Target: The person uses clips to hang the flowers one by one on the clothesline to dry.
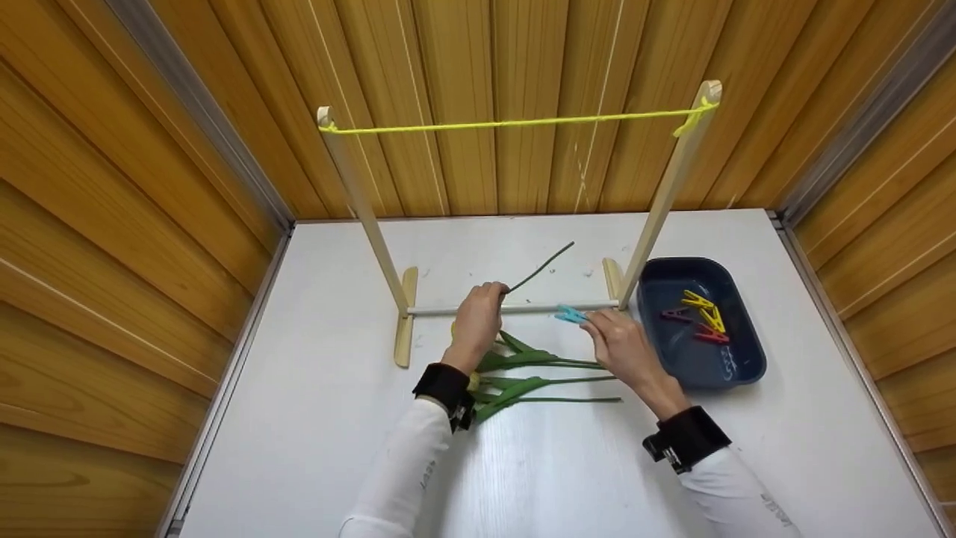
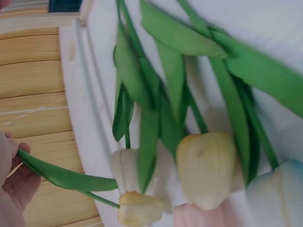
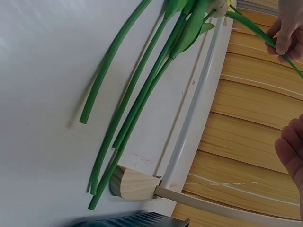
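Note:
My left hand (image 1: 478, 321) pinches the green stem (image 1: 541, 267) of an artificial tulip above the stand's lower bar. In the left wrist view its leaf (image 2: 71, 177) and its yellowish bloom (image 2: 139, 208) extend away from the fingers. Between the fingertips of my right hand (image 1: 624, 347) is a light blue clothespin (image 1: 570, 314), held near the bar's right end. More tulips (image 1: 523, 359) lie on the table below the hands, stems toward the right. The left wrist view shows a pale yellow bloom (image 2: 208, 168) and a bluish one (image 2: 279, 194) among them.
A wooden stand (image 1: 366, 217) carries a yellow string (image 1: 515, 123) tied between its two posts. To the right, a dark blue tub (image 1: 665, 359) contains several clothespins, including a red one (image 1: 712, 335) and a yellow one (image 1: 698, 300). Wood-patterned walls (image 1: 523, 172) enclose the white table (image 1: 336, 433).

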### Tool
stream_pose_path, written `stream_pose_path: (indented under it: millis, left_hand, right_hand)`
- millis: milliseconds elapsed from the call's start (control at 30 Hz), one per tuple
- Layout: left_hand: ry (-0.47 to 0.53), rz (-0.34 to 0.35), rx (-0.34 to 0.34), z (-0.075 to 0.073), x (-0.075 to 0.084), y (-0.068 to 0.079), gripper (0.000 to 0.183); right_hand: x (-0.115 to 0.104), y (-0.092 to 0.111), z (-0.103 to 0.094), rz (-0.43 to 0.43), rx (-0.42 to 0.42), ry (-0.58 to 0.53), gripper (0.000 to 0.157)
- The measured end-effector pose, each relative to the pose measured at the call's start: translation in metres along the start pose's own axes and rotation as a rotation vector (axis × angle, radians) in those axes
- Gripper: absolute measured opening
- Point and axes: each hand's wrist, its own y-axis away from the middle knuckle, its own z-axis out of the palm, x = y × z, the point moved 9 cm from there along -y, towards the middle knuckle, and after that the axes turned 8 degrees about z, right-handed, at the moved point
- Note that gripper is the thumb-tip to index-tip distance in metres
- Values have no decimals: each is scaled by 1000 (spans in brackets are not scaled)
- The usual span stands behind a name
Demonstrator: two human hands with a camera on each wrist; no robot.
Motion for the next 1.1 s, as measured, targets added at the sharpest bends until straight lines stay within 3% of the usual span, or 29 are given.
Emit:
stream_pose_path:
  millis: [200,433,600,1100]
  left_hand:
    - [107,-25,113,-27,-5,-5,18]
    - [125,-23,209,-56,-10,-6,19]
    - [112,3,266,-76,-11,-6,18]
    - [180,-61,429,-135,-15,-11,18]
  right_hand:
    - [-11,-13,-4,-36,13,4,2]
    - [-24,-31,-11,-62,30,-21,6]
    - [-34,-53,-22,-69,37,-35,7]
    - [-80,-125,-69,-151,58,-108,18]
